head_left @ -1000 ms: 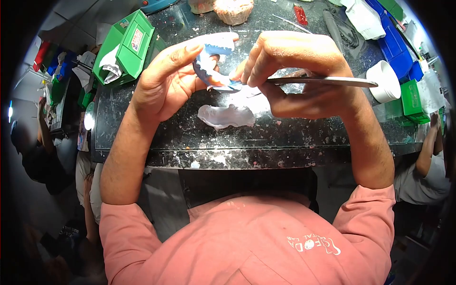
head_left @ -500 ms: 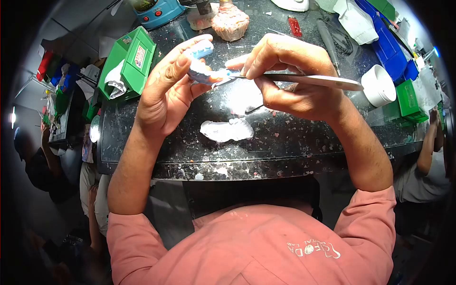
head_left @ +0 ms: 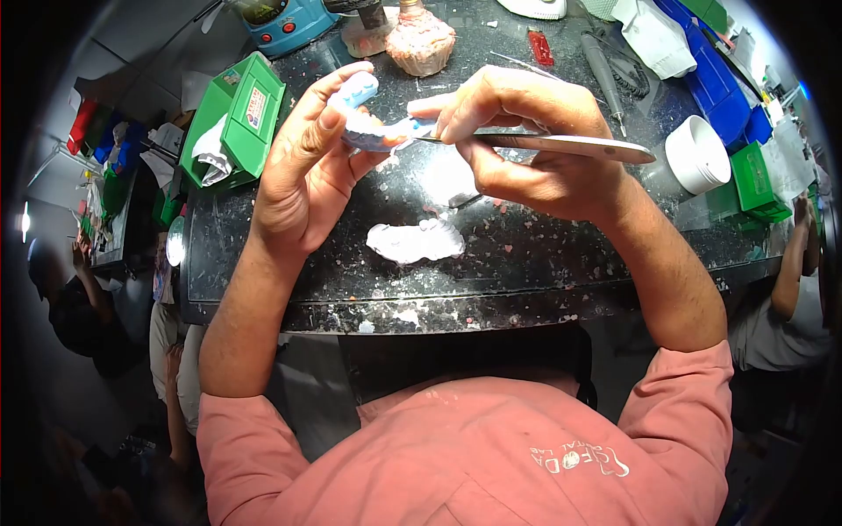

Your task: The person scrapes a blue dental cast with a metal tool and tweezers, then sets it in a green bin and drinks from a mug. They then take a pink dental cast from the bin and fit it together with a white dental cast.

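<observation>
A light blue and white curved piece, like a dental cast (head_left: 364, 136), is held up by my left hand (head_left: 303, 162), with fingers and thumb closed around its left side. My right hand (head_left: 544, 145) pinches a long knife-like tool (head_left: 605, 148) near its front end. The tool's tip meets the right end of the curved piece, where a small bright blue spot shows. My right fingertips are close beside that end. Below the hands, an irregular white lump (head_left: 416, 241) lies on the dark speckled bench (head_left: 526, 263).
A green bin (head_left: 241, 127) with a white cloth stands left. At the back are a blue device (head_left: 294, 26), a pink-crusted pot (head_left: 421, 42), a red object (head_left: 540, 47) and a corded handpiece (head_left: 603, 79). White tubs (head_left: 697, 156) stand right. Other people are at both sides.
Both hands have shifted slightly left, together with the curved piece and the tool. The curved piece is turned a little, so more of its inner arch shows.
</observation>
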The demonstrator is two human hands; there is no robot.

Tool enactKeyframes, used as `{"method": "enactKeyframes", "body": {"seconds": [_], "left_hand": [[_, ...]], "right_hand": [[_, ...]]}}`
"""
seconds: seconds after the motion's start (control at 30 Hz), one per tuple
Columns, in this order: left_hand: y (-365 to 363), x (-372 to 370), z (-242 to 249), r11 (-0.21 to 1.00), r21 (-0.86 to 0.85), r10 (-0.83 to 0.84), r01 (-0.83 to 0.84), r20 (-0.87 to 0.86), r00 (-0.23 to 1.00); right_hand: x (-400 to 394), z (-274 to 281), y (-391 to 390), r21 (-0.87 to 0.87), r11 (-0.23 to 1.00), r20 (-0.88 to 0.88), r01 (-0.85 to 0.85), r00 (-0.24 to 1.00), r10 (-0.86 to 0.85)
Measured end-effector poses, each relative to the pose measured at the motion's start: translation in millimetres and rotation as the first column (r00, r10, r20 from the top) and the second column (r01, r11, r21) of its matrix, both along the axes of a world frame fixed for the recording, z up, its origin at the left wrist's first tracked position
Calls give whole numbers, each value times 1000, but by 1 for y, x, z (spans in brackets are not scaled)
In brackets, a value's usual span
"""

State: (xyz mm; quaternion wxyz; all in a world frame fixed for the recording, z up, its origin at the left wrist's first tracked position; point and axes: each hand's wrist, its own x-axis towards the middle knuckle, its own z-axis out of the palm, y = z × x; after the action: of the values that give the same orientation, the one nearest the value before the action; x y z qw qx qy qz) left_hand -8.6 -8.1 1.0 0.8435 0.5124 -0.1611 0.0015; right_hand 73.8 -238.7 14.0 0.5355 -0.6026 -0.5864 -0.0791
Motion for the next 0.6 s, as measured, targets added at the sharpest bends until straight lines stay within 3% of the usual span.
{"method": "enactKeyframes", "body": {"seconds": [0.6], "left_hand": [[-3,-1,-1,999,-47,12,-12,-2,1000]], "right_hand": [[-1,-3,0,4,999,-112,-52,992,52]]}}
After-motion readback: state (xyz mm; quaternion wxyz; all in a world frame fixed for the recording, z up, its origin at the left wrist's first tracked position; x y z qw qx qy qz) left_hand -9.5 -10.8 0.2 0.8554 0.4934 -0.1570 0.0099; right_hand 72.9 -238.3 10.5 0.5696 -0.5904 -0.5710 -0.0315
